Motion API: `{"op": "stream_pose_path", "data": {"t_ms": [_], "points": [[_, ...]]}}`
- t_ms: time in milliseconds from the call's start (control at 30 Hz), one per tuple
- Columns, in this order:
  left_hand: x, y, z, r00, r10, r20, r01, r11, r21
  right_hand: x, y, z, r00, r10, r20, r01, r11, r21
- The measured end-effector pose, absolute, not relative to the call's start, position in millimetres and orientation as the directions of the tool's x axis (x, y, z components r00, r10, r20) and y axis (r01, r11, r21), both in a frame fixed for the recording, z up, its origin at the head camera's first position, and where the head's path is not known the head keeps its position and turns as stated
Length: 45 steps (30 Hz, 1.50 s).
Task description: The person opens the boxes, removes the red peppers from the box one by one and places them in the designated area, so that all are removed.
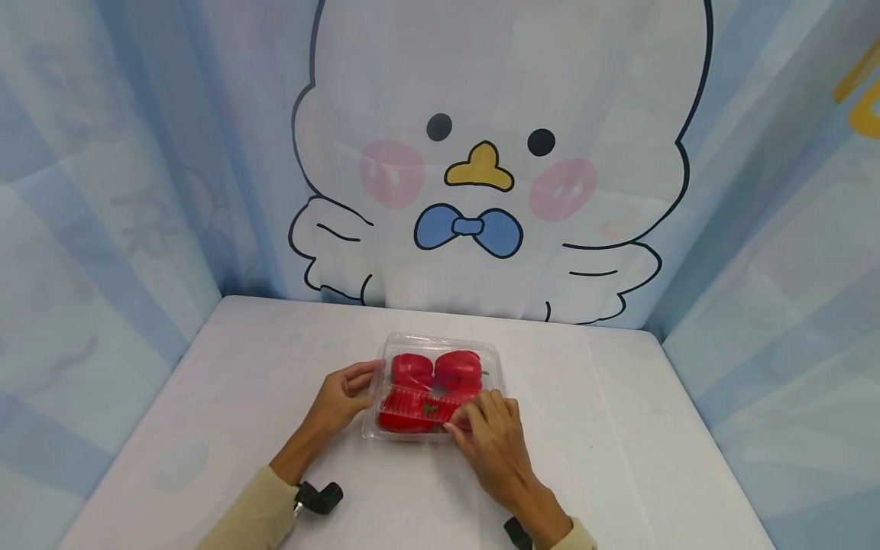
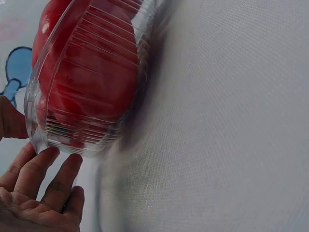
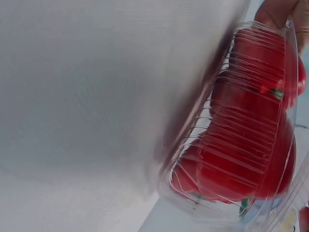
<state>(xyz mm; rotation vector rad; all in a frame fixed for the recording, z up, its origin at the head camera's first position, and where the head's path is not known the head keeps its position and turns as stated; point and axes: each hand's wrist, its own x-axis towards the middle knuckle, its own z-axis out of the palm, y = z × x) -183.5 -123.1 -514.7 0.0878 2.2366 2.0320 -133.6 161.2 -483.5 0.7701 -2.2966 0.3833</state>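
Several red bell peppers [image 1: 458, 370] with green stems lie in a clear plastic clamshell box [image 1: 373, 432]. Its ribbed near wall shows in the right wrist view. A ribbed clear strip, seemingly the lid's front [image 1: 406, 402], crosses above the nearer peppers; the lid seems slightly raised there. My left hand [image 1: 344, 393] holds the box's left edge, thumb on one side of the rim and fingers [image 2: 34, 169] on the other. At the front right, my right hand [image 1: 491, 435] pinches the lid's edge between thumb and fingers. Its exact contact is hidden in the right wrist view.
The box stands on a white cloth-covered table [image 1: 605, 428]. Behind it hangs a curtain [image 1: 502, 69] printed with a cartoon chick, and pale blue drapes enclose both sides. A black wrist-worn device [image 1: 321, 498] sits at the left cuff.
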Motion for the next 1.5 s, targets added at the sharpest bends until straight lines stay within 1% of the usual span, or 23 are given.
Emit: {"op": "stream_pose_path", "data": {"t_ms": [200, 433, 700, 967, 1333, 1400, 1500], "points": [[-185, -123, -517, -0.99, 0.126, -0.063, -0.05, 0.102, 0.994, -134, 161, -482, -0.606, -0.389, 0.694, -0.606, 0.79, -0.087], [-185, -122, -516, -0.989, 0.129, -0.071, -0.057, 0.107, 0.993, -134, 161, -476, -0.642, -0.351, 0.682, -0.614, 0.768, -0.182], [-185, -122, -515, -0.989, 0.123, -0.077, -0.064, 0.107, 0.992, -135, 160, -473, -0.665, -0.322, 0.674, -0.605, 0.761, -0.233], [-185, -122, -516, -0.99, 0.114, -0.084, -0.072, 0.108, 0.992, -138, 160, -473, -0.667, -0.309, 0.678, -0.602, 0.76, -0.245], [-182, -117, -511, -0.992, 0.092, -0.08, -0.069, 0.117, 0.991, -138, 162, -474, -0.691, -0.284, 0.665, -0.579, 0.769, -0.273], [-182, -117, -510, -0.993, 0.09, -0.079, -0.068, 0.12, 0.99, -139, 162, -473, -0.688, -0.279, 0.67, -0.577, 0.77, -0.272], [-183, -115, -509, -0.993, 0.084, -0.078, -0.068, 0.125, 0.99, -141, 162, -466, -0.668, -0.27, 0.694, -0.59, 0.76, -0.272]]}}
